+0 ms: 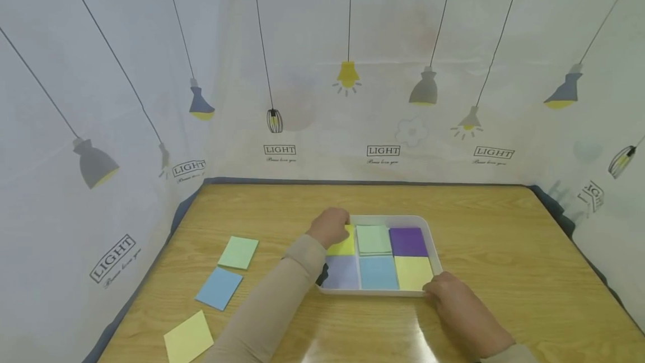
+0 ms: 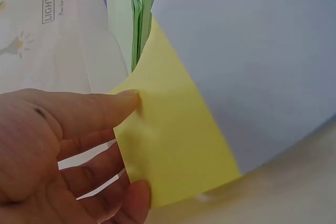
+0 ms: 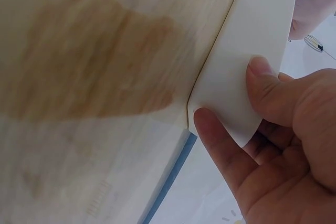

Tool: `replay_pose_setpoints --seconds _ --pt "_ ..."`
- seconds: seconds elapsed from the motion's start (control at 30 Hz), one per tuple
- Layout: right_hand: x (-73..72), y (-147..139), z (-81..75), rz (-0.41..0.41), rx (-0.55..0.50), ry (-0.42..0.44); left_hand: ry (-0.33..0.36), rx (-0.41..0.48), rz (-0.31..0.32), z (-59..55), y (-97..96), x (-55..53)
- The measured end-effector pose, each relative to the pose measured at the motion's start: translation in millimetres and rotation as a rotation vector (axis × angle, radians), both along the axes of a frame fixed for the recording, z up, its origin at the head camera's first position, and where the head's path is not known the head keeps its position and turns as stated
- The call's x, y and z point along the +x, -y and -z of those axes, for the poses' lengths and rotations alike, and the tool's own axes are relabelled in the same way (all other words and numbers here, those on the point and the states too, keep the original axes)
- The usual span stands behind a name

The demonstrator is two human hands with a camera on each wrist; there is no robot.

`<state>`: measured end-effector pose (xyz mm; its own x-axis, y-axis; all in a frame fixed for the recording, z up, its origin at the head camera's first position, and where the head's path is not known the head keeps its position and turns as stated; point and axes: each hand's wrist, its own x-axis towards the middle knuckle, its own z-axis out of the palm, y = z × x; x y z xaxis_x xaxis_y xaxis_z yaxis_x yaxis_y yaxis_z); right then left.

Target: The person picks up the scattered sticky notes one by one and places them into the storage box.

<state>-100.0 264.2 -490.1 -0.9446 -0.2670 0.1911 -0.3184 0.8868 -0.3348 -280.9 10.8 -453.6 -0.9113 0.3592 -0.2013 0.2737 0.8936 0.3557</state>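
A white tray (image 1: 370,292) lies on the table with square paper notes in two rows. The back row has bright yellow notes (image 1: 340,247), a green stack (image 1: 374,240) and purple notes (image 1: 409,241). In front lie lavender notes (image 1: 341,273), blue notes (image 1: 378,273) and pale yellow notes (image 1: 414,273). My left hand (image 1: 330,226) is at the back left corner. In the left wrist view it pinches the edge of the bright yellow notes (image 2: 168,145), thumb on top and fingers behind. My right hand (image 1: 456,296) holds the tray's front right corner, its thumb on the outer wall (image 3: 231,72).
Left of the tray, a green note (image 1: 238,252), a blue note (image 1: 219,288) and a pale yellow note (image 1: 188,337) lie apart on the wooden table (image 1: 504,240). White sheeting (image 1: 312,32) printed with lamps encloses the table's back and sides.
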Motion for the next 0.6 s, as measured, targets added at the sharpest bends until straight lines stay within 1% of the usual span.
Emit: replay_pose_setpoints --seconds 0.2,0.47,0.6 --pt "1.6 1.3 -1.4 0.017 -0.020 0.027 0.008 -0.016 -0.002 6.6 -2.2 -2.3" --pt "0.8 2.6 -4.8 0.056 -0.026 0.129 -0.039 -0.057 -0.001 9.5 -4.4 -1.9" --pt "0.7 1.7 -3.0 0.062 -0.002 0.131 -0.054 -0.080 -0.006 12.4 -4.9 -2.9"
